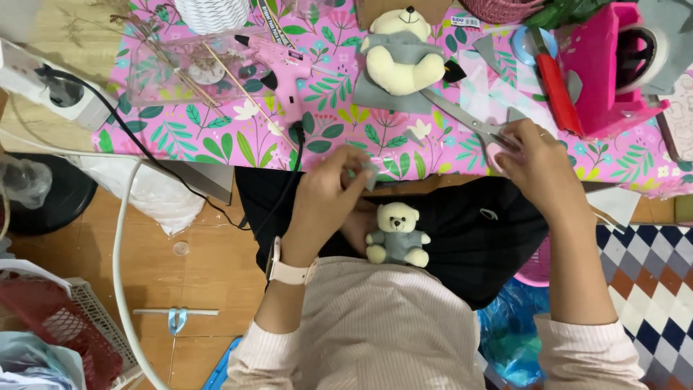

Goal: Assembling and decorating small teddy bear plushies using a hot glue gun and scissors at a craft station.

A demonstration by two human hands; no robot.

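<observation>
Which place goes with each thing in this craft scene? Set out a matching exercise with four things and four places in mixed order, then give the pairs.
Things:
1. small teddy bear
2. large teddy bear
3. scissors
4. glue gun

Places:
A. on the floral cloth, under the right hand
B. on the person's lap, beside the left hand
C. at the far edge of the table, lying on grey felt
D. on the floral cloth beside a clear plastic box

Pairs: 1-B, 2-C, 3-A, 4-D
</observation>
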